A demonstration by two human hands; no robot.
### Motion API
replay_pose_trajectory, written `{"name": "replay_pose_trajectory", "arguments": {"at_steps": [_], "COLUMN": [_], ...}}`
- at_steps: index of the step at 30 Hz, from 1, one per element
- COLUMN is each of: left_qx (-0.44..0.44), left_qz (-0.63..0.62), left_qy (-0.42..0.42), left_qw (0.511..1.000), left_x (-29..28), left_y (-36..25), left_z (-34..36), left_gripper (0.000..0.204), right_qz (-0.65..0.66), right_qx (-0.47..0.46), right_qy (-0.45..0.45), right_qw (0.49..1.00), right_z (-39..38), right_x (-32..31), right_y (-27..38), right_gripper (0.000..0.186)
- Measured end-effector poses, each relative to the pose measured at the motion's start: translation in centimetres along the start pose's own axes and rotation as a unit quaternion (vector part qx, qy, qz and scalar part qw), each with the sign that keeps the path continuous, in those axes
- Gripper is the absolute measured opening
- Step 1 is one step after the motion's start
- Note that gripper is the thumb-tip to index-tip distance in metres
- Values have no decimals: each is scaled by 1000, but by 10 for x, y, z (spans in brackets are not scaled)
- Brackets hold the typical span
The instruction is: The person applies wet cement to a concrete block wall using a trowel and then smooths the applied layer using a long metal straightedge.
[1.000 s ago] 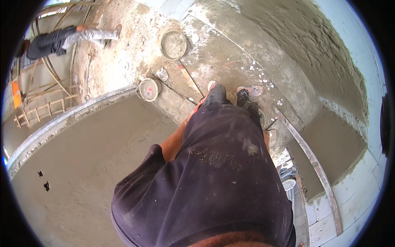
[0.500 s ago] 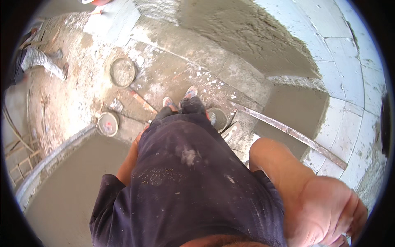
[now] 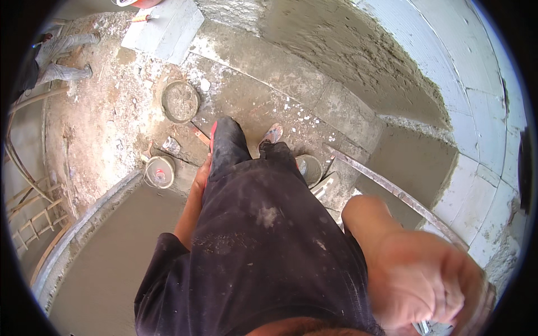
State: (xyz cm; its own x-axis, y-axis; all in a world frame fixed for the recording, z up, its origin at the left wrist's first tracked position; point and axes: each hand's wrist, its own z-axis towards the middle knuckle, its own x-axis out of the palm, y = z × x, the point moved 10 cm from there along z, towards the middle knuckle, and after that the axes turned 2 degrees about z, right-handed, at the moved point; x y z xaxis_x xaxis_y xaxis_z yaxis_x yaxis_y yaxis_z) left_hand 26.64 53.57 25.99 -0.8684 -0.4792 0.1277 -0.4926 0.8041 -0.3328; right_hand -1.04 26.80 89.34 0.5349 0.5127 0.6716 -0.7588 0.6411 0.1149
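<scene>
Small pale, shiny object [image 3: 421,327]: mostly hidden under the right hand [image 3: 426,277], below and right of the round, grey-walled bucket [image 3: 319,172] in view. Right fingers curled but blurred; whether they grip it cannot be told. Left hand [image 3: 202,176] well apart from the right, left of the bucket, beside the dark trouser leg [image 3: 227,143]; grip hidden. Long, narrow, pale-grey bar [image 3: 398,194] runs rightward from near the bucket. Judged risks: right hand swinging outward could knock the bar; a careless step could tip the bucket.

Dark purple shirt [image 3: 263,257], pale smears; above it, black trousers [image 3: 230,148]; left of it, grey plaster [image 3: 117,246]; right of it, brown-mottled bar [image 3: 400,194], silvery object [image 3: 422,327].
</scene>
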Motion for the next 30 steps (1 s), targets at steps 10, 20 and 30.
{"name": "replay_pose_trajectory", "arguments": {"at_steps": [10, 20, 30], "left_qx": [-91, 159, 291], "left_qz": [321, 526, 646], "left_qy": [-101, -280, -191], "left_qw": [937, 788, 679], "left_x": [-105, -299, -282], "left_y": [-90, -326, -384], "left_z": [87, 379, 458], "left_gripper": [70, 83, 83], "right_qz": [-582, -574, -556], "right_qx": [785, 813, 830], "right_qy": [150, 92, -13], "right_qw": [150, -17, -38], "right_z": [-503, -636, -637], "right_x": [-342, -300, -320], "right_y": [-20, -91, -105], "right_gripper": [84, 104, 101]}}
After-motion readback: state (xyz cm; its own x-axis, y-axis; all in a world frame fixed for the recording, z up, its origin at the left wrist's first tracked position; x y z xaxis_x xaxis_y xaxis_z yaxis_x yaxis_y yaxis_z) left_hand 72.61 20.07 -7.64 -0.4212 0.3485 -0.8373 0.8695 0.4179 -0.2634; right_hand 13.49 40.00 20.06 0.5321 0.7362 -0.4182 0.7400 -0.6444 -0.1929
